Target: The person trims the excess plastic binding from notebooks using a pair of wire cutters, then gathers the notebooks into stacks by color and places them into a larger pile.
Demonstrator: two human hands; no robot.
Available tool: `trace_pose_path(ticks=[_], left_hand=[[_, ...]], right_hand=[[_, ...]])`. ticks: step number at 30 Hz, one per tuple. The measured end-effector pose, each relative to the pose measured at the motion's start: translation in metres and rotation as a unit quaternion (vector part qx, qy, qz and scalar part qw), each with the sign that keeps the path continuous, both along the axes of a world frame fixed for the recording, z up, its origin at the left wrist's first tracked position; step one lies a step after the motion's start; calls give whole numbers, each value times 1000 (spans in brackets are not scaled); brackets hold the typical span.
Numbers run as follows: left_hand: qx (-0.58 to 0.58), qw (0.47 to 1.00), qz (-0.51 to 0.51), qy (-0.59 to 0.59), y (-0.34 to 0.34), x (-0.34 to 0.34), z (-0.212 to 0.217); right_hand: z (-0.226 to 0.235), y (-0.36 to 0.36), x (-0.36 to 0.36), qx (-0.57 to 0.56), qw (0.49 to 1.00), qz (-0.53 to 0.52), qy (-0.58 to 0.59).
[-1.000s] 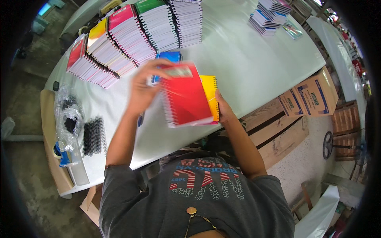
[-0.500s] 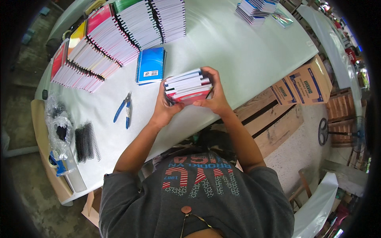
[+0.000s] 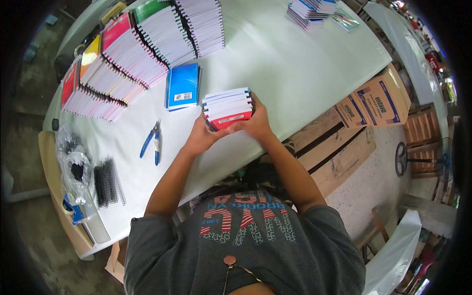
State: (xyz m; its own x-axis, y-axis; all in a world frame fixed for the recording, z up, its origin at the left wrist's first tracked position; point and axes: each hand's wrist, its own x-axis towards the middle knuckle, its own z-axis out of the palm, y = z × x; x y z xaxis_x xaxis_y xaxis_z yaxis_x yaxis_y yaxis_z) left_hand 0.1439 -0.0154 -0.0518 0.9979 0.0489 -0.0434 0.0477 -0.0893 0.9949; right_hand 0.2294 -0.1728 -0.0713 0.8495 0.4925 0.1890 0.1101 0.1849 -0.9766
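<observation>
Between my two hands is a stack of small notebooks [image 3: 227, 109], white page edges up and a red cover towards me. My left hand [image 3: 200, 133] grips its left side and my right hand [image 3: 256, 120] its right side, with the thumbs near each other at the front. Just beyond my left hand lies a blue spiral notebook [image 3: 182, 87] on top of at least one other. Blue-handled cutting pliers [image 3: 151, 142] rest on the table to the left, jaws pointing away.
Tall rows of bound notebooks [image 3: 132, 54] fill the far left. Black binding coils [image 3: 108, 182] and a clear plastic bag [image 3: 76, 162] lie near the left edge. More notebooks [image 3: 307, 14] are stacked at the far side. A cardboard box [image 3: 378, 101] stands beyond the right edge.
Both hands have brought the notebook stack slightly left and nearer, and it sits straighter, less tilted. My right fingers have slid down from its top corner to its side.
</observation>
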Motion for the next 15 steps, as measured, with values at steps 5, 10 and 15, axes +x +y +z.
trace_pose_path(ticks=[5, 10, 15], left_hand=[[92, 996, 12, -14, 10, -10, -4], [92, 993, 46, -56, -10, -4, -5], [30, 996, -68, -44, -10, 9, 30]], right_hand=[[16, -3, 5, -17, 998, 34, -52], [21, -9, 4, -30, 991, 125, -26], [30, -27, 12, 45, 992, 114, 3]])
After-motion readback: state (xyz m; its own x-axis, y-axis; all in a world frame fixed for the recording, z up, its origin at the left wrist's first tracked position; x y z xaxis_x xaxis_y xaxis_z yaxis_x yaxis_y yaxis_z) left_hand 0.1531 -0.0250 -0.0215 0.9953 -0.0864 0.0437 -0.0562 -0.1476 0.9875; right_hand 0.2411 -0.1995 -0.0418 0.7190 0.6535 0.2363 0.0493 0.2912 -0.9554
